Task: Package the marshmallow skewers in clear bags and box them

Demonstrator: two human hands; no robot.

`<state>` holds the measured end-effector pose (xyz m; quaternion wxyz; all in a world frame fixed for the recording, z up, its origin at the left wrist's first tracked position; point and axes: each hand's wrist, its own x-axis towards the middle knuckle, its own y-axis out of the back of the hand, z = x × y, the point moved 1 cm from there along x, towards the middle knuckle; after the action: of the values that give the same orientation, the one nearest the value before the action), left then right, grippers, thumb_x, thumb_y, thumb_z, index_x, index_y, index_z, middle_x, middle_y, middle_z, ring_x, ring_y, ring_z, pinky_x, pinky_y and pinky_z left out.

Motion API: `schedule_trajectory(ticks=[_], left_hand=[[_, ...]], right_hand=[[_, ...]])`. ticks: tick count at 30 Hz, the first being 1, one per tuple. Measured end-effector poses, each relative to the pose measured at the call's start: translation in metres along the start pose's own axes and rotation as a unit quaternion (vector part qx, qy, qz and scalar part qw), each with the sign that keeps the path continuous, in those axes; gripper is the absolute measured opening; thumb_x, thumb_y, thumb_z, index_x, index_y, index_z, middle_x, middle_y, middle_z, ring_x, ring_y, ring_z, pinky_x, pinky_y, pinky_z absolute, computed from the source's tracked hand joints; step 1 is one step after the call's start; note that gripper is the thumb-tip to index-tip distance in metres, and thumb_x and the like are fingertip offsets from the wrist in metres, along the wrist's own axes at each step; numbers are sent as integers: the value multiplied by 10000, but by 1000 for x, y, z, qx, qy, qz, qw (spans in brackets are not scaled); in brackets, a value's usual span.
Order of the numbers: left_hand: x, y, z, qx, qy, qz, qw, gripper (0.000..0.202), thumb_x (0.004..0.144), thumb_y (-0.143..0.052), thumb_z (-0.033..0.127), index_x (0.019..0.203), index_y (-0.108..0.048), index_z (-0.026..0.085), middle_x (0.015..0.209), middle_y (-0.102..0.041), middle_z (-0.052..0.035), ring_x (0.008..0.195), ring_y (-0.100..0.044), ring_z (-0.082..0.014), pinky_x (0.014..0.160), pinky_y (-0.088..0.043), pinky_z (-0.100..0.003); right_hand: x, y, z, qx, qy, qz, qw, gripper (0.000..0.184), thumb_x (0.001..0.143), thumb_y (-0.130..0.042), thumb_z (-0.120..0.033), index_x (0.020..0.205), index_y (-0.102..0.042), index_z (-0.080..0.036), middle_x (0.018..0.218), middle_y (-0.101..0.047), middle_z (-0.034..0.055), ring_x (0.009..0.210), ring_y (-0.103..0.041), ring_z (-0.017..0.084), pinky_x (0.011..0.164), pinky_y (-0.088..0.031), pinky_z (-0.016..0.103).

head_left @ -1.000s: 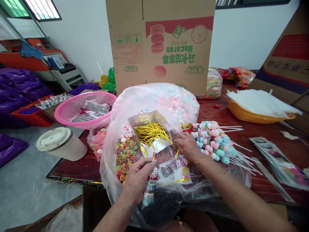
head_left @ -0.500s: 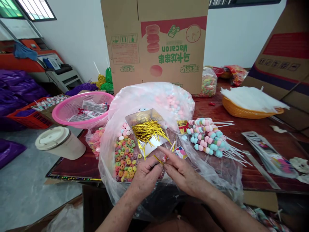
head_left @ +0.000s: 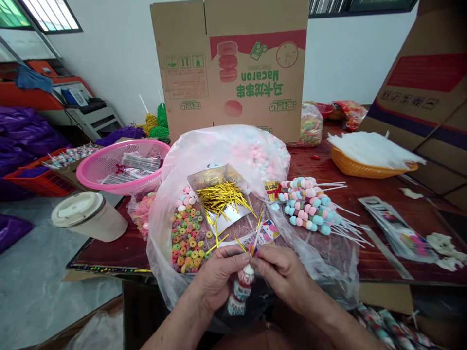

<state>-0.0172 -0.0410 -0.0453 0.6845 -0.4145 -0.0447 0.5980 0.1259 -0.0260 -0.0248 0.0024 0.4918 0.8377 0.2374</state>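
Pinched at its neck between my two hands is a wrapped marshmallow skewer (head_left: 241, 290), its candy end hanging down and its white stick (head_left: 257, 238) pointing up. My left hand (head_left: 222, 273) is closed on the gathered wrapper. My right hand (head_left: 282, 273) is closed at the same neck, its fingertips on a gold twist tie (head_left: 260, 219) whose end sticks up beside the stick. The fingers partly hide the neck. Just beyond, an open box of gold twist ties (head_left: 222, 197) lies on a clear plastic bag (head_left: 160, 243), near loose ring-shaped candies (head_left: 189, 238).
Unwrapped marshmallow skewers (head_left: 310, 206) are piled at the right, near flat printed wrappers (head_left: 397, 231). A lidded cup (head_left: 89, 216) and a pink basket (head_left: 87, 170) stand left. A cardboard box (head_left: 233, 73) rises behind; an orange basket (head_left: 372, 167) sits back right.
The wrapped candy end now shows below my hands, and the stick points up between them. Both hands have drawn slightly lower and closer at the neck. The camera view has shifted slightly.
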Motion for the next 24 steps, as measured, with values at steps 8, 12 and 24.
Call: schedule_trajectory(ticks=[8,12,24], left_hand=[[0,-2,-10,-68,50,-9,996,311,549,-833,276,711,-619,118,515,-595,9,395,-518,-82,436,-452,-214],[2,-6,-12,-97,-8,82,992,302,566,-824,240,736,-596,140,551,-594,35,421,-519,-75,444,-451,-205],[6,-21,2,60,-61,103,991,270,603,-756,350,675,-597,143,484,-548,40,397,-484,-94,425,-392,-221]], right_hand=[[4,10,3,-114,50,-42,991,286,905,-445,-280,632,-453,-195,583,-492,-21,529,-423,104,508,-299,219],[1,-1,7,-212,34,41,976,259,903,-387,-236,646,-402,-205,594,-501,-4,524,-418,119,505,-285,238],[-2,-1,10,-398,216,41,890,240,849,-342,-70,736,-533,-162,627,-559,46,586,-485,167,562,-339,295]])
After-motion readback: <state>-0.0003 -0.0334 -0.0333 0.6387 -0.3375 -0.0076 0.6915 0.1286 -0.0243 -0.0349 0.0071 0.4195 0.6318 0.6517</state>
